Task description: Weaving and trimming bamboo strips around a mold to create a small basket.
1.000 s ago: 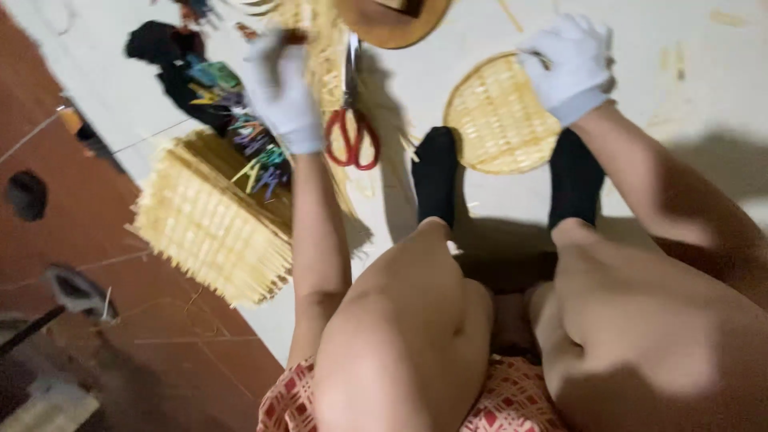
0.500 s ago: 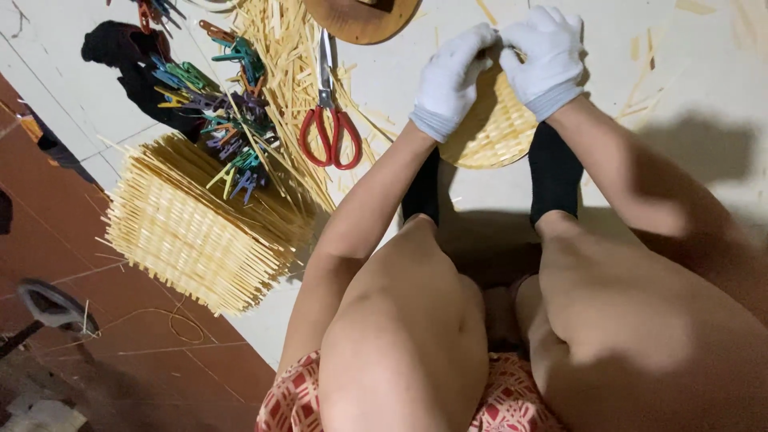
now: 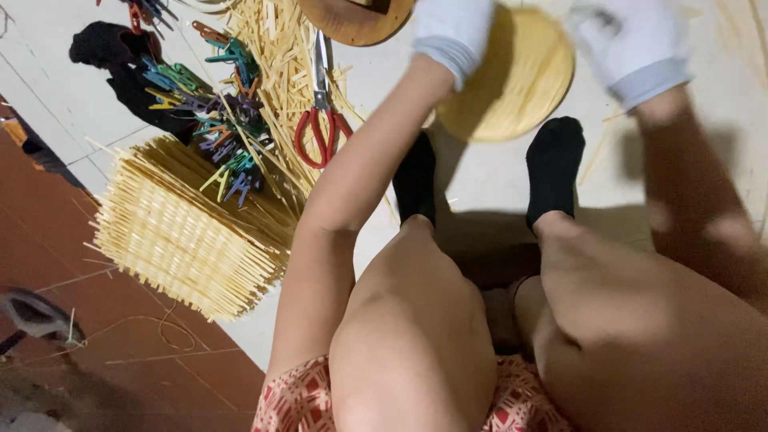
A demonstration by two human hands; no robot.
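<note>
Head view shows left hand [image 3: 452,28] and right hand [image 3: 628,40], both gloved, closed on opposite rims of the woven disc [image 3: 512,80], seemingly light, springy, best gripped at its edge.

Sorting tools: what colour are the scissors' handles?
Red, clearest in the head view: scissors lying on the bamboo strips.

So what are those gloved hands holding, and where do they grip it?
The left hand rests on the left edge of a round woven bamboo disc; the right hand sits by its right edge. A firm grip cannot be told through the blur.
</note>
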